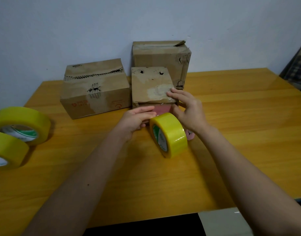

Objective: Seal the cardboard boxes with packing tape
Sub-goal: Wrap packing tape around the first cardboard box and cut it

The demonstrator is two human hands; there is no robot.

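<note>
Your small box [150, 84] sits mid-table, worn, front flap gaping. Yellow tape roll [170, 136] stands on edge just before it. Two more boxes, left [95, 89] and behind [161, 53].

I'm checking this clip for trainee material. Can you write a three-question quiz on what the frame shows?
1. True or false: three cardboard boxes stand on the table.
2. How many yellow tape rolls are in view? A) one B) two C) three
3. Fill in: the right hand rests its fingers on the top of the ____ box.

Key
1. True: the left box, the small box, the tall box behind it.
2. C: one upright roll by the left hand, two spare rolls at the table's left edge.
3. small
</note>
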